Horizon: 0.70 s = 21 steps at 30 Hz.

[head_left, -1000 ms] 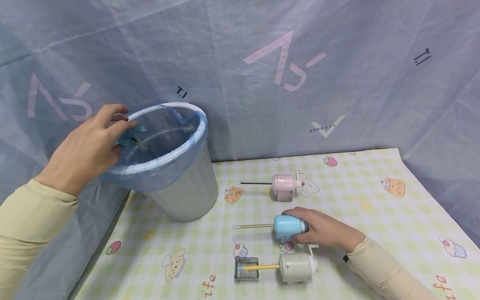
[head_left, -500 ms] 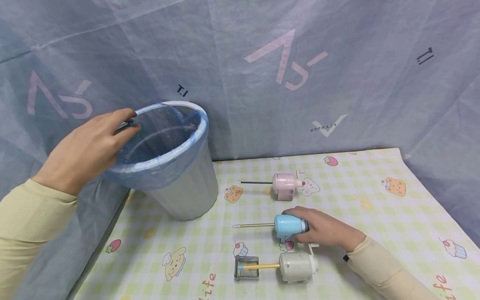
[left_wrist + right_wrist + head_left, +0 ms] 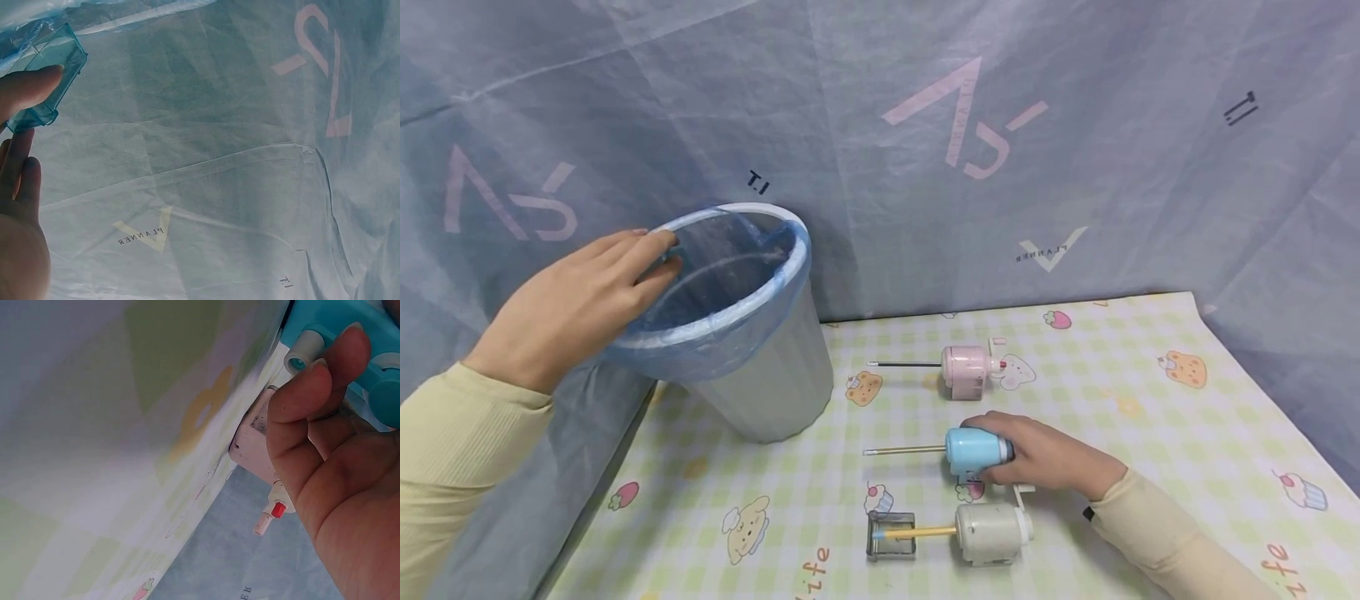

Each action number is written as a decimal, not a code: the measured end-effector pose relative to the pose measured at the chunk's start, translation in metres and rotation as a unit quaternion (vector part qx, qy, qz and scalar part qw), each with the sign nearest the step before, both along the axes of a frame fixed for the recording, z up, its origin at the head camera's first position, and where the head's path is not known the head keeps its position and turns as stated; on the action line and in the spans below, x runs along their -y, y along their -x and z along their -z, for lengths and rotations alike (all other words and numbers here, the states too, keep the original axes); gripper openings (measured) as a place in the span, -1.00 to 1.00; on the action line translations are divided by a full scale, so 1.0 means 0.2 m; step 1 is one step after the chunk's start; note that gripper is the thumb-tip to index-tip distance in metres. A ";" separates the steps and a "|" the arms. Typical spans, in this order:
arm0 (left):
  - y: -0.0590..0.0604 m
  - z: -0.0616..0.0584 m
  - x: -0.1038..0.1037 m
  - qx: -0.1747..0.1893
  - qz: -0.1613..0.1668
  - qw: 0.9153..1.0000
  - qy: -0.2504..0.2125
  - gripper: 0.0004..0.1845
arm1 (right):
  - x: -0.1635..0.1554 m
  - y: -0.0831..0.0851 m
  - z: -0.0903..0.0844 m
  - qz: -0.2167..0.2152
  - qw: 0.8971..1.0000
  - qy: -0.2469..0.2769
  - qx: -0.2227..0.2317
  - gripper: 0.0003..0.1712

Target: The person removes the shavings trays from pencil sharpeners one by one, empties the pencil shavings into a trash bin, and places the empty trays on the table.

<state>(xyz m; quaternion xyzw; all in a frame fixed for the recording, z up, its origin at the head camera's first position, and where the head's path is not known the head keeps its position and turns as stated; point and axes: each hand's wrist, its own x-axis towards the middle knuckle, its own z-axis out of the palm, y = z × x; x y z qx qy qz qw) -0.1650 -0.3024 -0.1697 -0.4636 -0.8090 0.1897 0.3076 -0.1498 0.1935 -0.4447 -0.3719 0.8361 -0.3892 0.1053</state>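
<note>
My left hand [image 3: 576, 292] is over the near-left rim of the bin [image 3: 767, 387], which is lined with a blue plastic bag [image 3: 730, 354]. It pinches a see-through teal plastic box, likely a sharpener's shavings drawer [image 3: 71, 65], between thumb and fingers; in the head view the hand mostly hides it. On the table, my right hand [image 3: 1048, 457] grips the rear of a light-blue pencil sharpener [image 3: 972, 451]. A pencil [image 3: 906, 450] sticks out of that sharpener's front, pointing left. The right wrist view shows fingers curled beside the sharpener's teal back.
A pink crank sharpener [image 3: 964, 371] holding a black pencil [image 3: 906, 364] lies behind the blue one. In front lies a grey sharpener [image 3: 988, 535] with a yellow pencil [image 3: 928, 532], whose end overlaps a smoky clear drawer [image 3: 892, 550]. A grey-blue cloth [image 3: 925, 208] hangs behind the table.
My left hand has turned over at the bin's rim, and the teal drawer, plainly seen a second ago, is now mostly behind the fingers. The right hand and sharpeners stay put.
</note>
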 end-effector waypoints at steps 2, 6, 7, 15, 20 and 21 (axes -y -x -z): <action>0.00 0.00 0.00 -0.007 0.004 1.000 0.004 -0.46 | 0.00 0.00 0.00 -0.001 1.000 -0.002 0.002 -0.42; 0.00 0.00 0.00 -0.018 0.016 1.000 0.006 -0.54 | 0.00 0.01 0.00 -0.002 1.000 -0.001 0.004 -0.42; 0.01 0.00 0.00 -0.021 0.018 1.000 0.007 -0.55 | 0.00 0.01 0.00 -0.002 1.000 -0.001 0.004 -0.42; 0.02 -0.01 0.00 -0.046 0.028 0.998 0.029 -0.67 | 0.01 0.01 0.00 0.000 1.000 -0.005 0.000 -0.42; 0.02 0.00 -0.01 -0.056 0.025 0.997 0.044 -0.69 | 0.01 0.00 0.00 -0.001 1.000 -0.003 0.002 -0.42; 0.02 0.00 -0.01 -0.057 0.024 0.997 0.045 -0.69 | 0.01 0.00 0.00 -0.001 1.000 -0.002 0.003 -0.42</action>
